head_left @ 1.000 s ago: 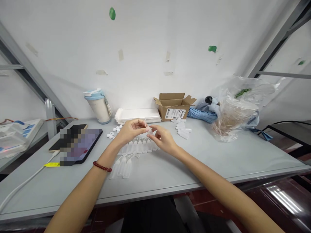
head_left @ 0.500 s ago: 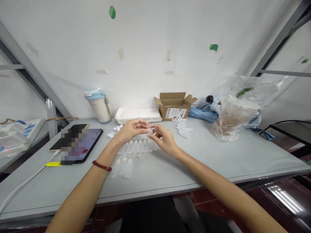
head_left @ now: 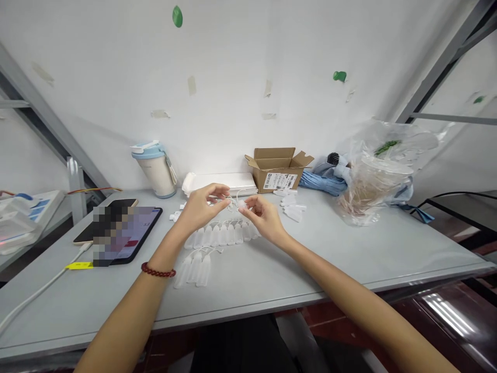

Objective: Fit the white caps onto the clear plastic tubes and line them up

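My right hand (head_left: 264,217) pinches a small translucent plastic piece (head_left: 242,203) between thumb and fingertips. A thin white cord (head_left: 237,195) loops up from it; its lower part is hidden by the fingers. To the left, my left hand (head_left: 204,208) has its thumb and fingers apart beside the cord, with nothing gripped between them. Below the hands lies a row of translucent plastic tubes (head_left: 215,235) with white cords at their tops. Nearer the front edge are several more corded tubes (head_left: 193,270). White plastic pieces (head_left: 174,216) lie partly hidden behind my left wrist.
Loose clear pieces (head_left: 293,211) lie right of my hands, before an open cardboard box (head_left: 280,181). White flat packs (head_left: 221,182) and a tumbler (head_left: 156,171) stand along the wall. Phones (head_left: 134,238) lie left; a plastic-wrapped spool (head_left: 368,186) and blue cloth (head_left: 324,182) are right.
My left hand has come off the small piece, its fingers spreading and moving slightly up and left. My right hand still pinches the piece. The view has shifted slightly.
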Demonstrator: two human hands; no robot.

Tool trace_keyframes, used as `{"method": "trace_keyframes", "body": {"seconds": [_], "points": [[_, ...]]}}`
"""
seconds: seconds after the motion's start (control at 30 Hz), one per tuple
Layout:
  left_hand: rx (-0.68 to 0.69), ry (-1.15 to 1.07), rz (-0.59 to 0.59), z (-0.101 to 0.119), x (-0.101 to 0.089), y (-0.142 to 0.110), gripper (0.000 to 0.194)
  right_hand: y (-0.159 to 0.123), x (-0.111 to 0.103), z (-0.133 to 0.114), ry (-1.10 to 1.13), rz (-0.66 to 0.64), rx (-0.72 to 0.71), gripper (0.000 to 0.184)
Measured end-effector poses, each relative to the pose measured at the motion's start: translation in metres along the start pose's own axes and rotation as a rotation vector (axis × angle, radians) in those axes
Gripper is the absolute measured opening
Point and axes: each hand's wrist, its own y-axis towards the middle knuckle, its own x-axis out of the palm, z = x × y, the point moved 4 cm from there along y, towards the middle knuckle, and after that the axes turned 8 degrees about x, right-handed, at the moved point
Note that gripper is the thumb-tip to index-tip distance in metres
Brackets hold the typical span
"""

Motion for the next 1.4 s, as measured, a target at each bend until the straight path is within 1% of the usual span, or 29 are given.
{"method": "trace_keyframes", "body": {"seconds": [0.03,0.13,0.33,0.5,0.6,0.7,0.83,0.93,1.07,1.13,1.2,1.23,1.3,1.4], "points": [[0.054,0.008,-0.007,0.004,0.000,0.000,0.028,0.000,0.001,0.001,0.005,-0.007,0.009,0.028],[0.180,0.032,-0.084,0.013,0.007,-0.003,0.026,0.001,0.002,0.004,0.026,-0.021,0.019,0.029],[0.374,0.198,-0.157,0.014,0.023,-0.007,0.026,0.002,0.003,0.009,0.091,-0.020,0.097,0.035],[0.430,0.316,-0.225,0.017,0.032,-0.010,0.035,0.001,0.005,0.009,0.109,-0.014,0.112,0.034],[0.463,0.403,-0.233,0.021,0.035,-0.013,0.035,0.000,0.006,0.008,0.118,-0.008,0.131,0.034],[0.496,0.476,-0.213,0.024,0.033,-0.017,0.036,-0.001,0.006,0.006,0.138,-0.010,0.173,0.035],[0.510,0.551,-0.231,0.029,0.026,-0.030,0.039,-0.006,0.010,0.001,0.171,-0.046,0.205,0.036],[0.500,0.567,-0.231,0.033,0.018,-0.044,0.041,-0.012,0.017,-0.005,0.194,-0.137,0.200,0.034],[0.445,0.524,-0.208,0.037,0.008,-0.068,0.039,-0.021,0.026,-0.015,0.229,-0.337,0.201,0.029],[0.391,0.515,-0.218,0.036,0.004,-0.082,0.036,-0.027,0.030,-0.020,0.225,-0.476,0.205,0.020],[0.335,0.498,-0.247,0.033,0.000,-0.096,0.036,-0.032,0.033,-0.025,0.190,-0.622,0.191,0.006],[0.311,0.478,-0.267,0.032,-0.001,-0.102,0.037,-0.034,0.034,-0.026,0.168,-0.693,0.180,0.006],[0.254,0.433,-0.310,0.028,-0.003,-0.112,0.039,-0.038,0.036,-0.027,0.129,-0.819,0.170,0.017],[0.187,0.371,-0.378,0.025,-0.004,-0.118,0.039,-0.041,0.037,-0.025,0.094,-0.937,0.179,0.026]]}}
